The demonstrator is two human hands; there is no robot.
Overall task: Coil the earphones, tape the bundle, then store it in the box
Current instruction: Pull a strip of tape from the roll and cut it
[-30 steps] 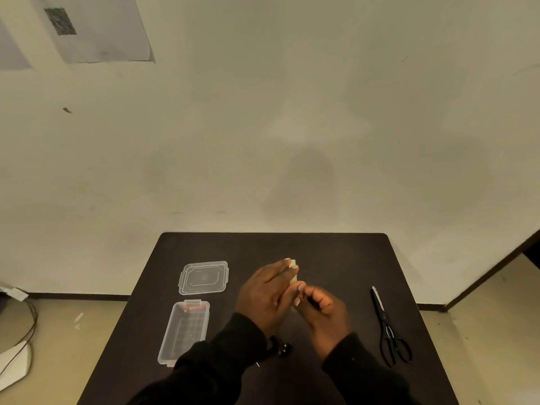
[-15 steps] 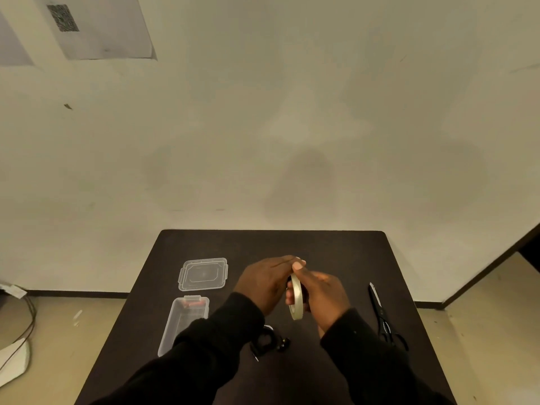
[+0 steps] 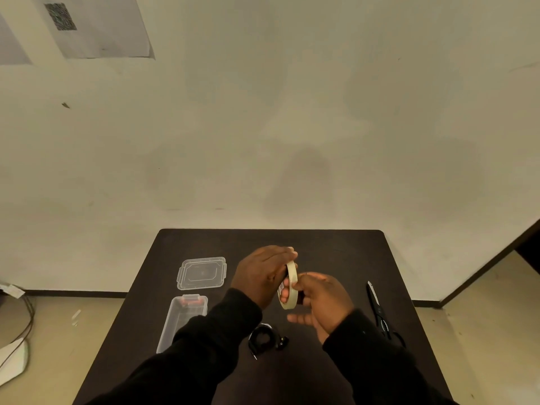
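A cream roll of tape (image 3: 291, 283) is held upright above the middle of the dark table (image 3: 336, 252). My left hand (image 3: 263, 273) grips the roll from the top and left. My right hand (image 3: 324, 299) pinches its rim from the right, with the lower fingers spread. The black earphones (image 3: 263, 339) lie coiled on the table just below my hands, touched by neither. A clear plastic box (image 3: 181, 320) stands open at the left, partly hidden by my left sleeve. Its clear lid (image 3: 201, 273) lies flat behind it.
Black scissors (image 3: 380, 311) lie near the table's right edge. A wall rises behind the table's far edge. On the floor at the left are cables (image 3: 23, 323) and a white object (image 3: 11, 361).
My hands have turned the tape roll upright, so its ring shows between them. The hands have drawn slightly apart, and my right hand now pinches the roll's rim.
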